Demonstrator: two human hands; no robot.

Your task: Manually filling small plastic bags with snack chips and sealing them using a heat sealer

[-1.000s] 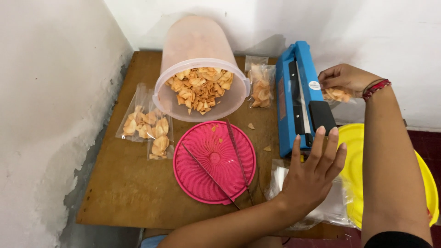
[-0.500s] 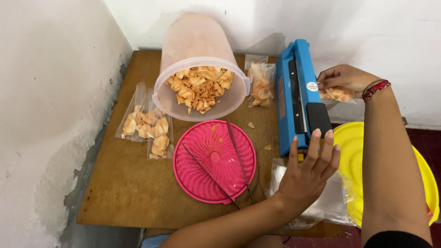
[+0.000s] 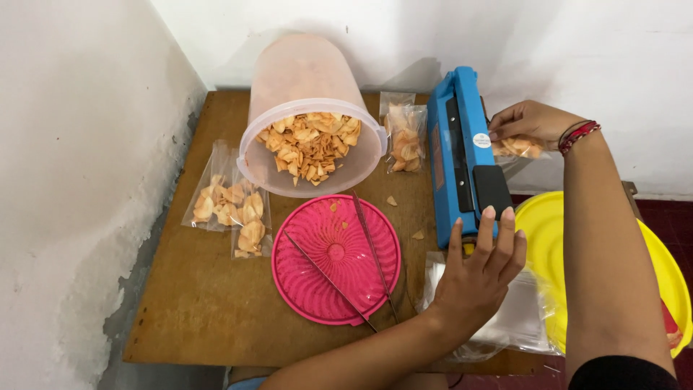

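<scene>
Fingers of the left hand spread beside the blue sealer; right hand grip pinching a snack bag.

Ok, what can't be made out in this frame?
Head view, the only one:
- Bag of chips: mostly hidden by the right hand and the blue sealer.
- Stack of empty bags: partly covered by the left hand.
- Yellow basin: contents hidden behind the right forearm.
</scene>
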